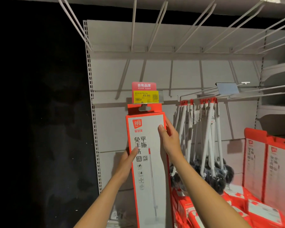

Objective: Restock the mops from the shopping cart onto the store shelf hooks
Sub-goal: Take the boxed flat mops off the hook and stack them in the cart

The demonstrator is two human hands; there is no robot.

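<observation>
I see my left hand [127,159] gripping the left edge of the tall mop box [148,155], thumb across its front. My right hand [169,137] grips the box's right edge higher up. The box stands upright between them, its hang tab [144,108] at the hook just below the yellow price tag [146,96]. Hanging dusters [204,145] are right of the box.

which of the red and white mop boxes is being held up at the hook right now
The mop box under the yellow price tag, gripped by both hands; the others stand at the lower right.
</observation>
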